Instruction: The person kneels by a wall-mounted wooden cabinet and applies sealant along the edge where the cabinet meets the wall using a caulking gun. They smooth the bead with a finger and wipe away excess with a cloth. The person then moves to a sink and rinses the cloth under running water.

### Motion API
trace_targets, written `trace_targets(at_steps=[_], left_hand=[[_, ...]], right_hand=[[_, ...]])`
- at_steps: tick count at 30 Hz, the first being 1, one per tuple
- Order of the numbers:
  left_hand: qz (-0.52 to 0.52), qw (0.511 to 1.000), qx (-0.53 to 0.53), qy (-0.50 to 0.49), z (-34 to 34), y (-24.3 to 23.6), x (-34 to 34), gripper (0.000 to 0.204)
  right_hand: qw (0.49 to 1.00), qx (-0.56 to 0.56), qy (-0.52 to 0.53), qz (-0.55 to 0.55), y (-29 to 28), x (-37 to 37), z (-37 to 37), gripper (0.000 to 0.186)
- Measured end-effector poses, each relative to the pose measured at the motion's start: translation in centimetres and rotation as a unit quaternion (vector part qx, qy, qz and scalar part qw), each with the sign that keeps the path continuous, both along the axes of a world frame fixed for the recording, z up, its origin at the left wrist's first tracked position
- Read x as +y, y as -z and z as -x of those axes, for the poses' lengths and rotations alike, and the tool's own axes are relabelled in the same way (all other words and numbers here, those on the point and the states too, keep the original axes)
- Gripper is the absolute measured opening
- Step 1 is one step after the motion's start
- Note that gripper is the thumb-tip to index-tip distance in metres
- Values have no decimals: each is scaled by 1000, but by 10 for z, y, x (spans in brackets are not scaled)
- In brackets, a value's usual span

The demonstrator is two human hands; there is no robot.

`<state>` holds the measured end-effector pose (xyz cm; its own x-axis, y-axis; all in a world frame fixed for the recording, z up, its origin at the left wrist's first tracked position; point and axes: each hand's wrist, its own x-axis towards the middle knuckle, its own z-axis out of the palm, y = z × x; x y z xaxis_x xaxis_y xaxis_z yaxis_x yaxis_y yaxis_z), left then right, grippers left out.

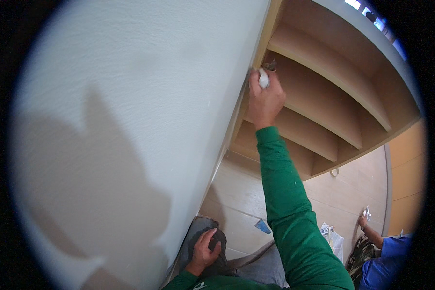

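Observation:
My right hand (266, 100) reaches up to the edge where the shelf unit (319, 72) meets the white wall (145, 63). Its fingers close round a small white wad (264, 79), which looks like cloth or paper. Just beyond the fingertips shows a greyish-brown piece (271, 65); its kind is unclear, and I cannot tell if the hand holds it too. Down at the lower left, my left hand (206, 251) lies on my knee in grey trousers, with nothing in it and its fingers apart.
A blue piece (262, 226) lies on the pale floor (241, 188). White papers or bags (333, 240) are right of my arm. Another person in blue (384, 263) crouches at the lower right, holding a shiny object (367, 212). A ring-shaped roll (334, 172) is by the shelf base.

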<state>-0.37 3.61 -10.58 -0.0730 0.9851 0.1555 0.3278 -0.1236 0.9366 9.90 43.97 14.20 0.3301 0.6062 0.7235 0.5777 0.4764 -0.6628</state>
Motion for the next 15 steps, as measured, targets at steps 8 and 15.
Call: trace_targets(at_steps=[8, 15], left_hand=[[-2, 1000, -7, 4, -1, -3, -2, 50], [8, 1000, 2, 0, 3, -9, -6, 50]], right_hand=[[998, -33, 49, -25, 25, 5, -8, 32], [1000, 2, -14, -26, -19, 5, 0, 33]])
